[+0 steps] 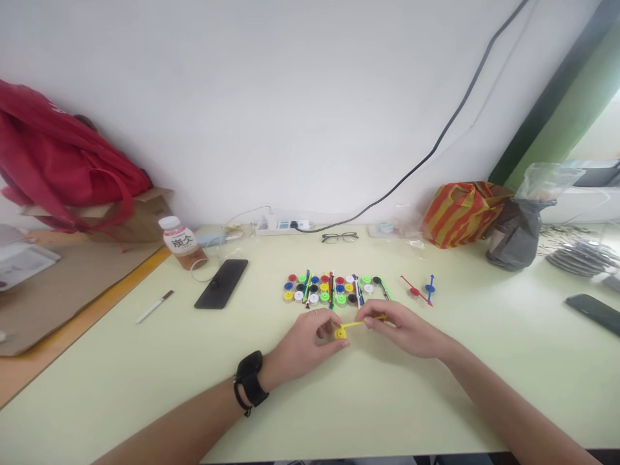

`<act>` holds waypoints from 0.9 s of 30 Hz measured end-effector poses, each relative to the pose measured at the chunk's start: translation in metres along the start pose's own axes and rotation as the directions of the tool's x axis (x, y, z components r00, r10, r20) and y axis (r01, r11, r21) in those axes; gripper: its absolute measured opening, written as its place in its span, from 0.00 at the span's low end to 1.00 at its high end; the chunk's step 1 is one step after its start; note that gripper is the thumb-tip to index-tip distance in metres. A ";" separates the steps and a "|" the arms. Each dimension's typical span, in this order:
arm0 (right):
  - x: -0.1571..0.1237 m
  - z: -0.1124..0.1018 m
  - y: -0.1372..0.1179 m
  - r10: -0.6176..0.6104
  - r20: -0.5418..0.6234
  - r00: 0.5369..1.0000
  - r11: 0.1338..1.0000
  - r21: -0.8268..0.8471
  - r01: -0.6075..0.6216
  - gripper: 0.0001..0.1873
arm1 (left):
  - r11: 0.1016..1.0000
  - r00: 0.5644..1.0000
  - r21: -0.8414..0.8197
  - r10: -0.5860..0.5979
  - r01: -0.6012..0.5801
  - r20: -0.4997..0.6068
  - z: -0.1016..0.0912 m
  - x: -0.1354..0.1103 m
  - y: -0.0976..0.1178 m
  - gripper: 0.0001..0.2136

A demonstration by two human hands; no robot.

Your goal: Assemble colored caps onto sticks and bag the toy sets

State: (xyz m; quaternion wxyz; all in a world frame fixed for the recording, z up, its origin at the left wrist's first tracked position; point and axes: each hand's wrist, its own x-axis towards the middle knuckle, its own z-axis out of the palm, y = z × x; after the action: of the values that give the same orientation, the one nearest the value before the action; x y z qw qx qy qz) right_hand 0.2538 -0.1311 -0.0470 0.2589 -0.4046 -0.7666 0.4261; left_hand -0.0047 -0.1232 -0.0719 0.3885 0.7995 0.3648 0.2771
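Observation:
Between the thumb and fingers of my left hand [307, 342] is a small yellow round disc [341, 333]. My right hand [404, 326] pinches a yellow arrow-shaped pointer [353, 323], whose left end is at the disc; I cannot tell whether the two are joined. Just beyond my hands lie rows of small round discs [314, 298] in red, blue, yellow, white, green and black. Bundles of coloured arrow pointers [332, 287] stand between those groups. To the right sit a red disc with a red arrow [414, 292] and a blue disc with a blue arrow [430, 289].
A black phone [221, 284], a marker pen [155, 307] and a drink bottle [183, 242] are on the left. Glasses [340, 237] and a power strip [281, 225] lie near the wall. At right are a striped bag [462, 213], a grey plastic bag [516, 236] and another phone [593, 312].

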 end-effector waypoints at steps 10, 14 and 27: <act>0.002 0.027 -0.007 -0.051 0.039 0.998 0.933 0.360 0.033 0.11 | 0.923 0.995 -0.374 -0.096 0.096 0.018 0.002 0.006 -0.007 0.13; 0.004 0.040 -0.006 -0.072 0.002 0.997 0.953 0.296 0.068 0.06 | 0.918 0.999 -0.393 -0.051 0.053 0.016 -0.001 0.007 -0.003 0.14; 0.005 0.040 0.005 -0.172 -0.110 0.979 0.983 -0.077 0.164 0.03 | 0.982 0.999 -0.186 0.031 -0.033 -0.011 0.000 0.003 -0.001 0.09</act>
State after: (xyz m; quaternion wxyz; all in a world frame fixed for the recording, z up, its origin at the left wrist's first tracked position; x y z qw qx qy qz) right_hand 0.2233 -0.1427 -0.0709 0.3243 -0.3708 -0.7957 0.3524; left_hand -0.0032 -0.1209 -0.0723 0.4556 0.7642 0.3260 0.3195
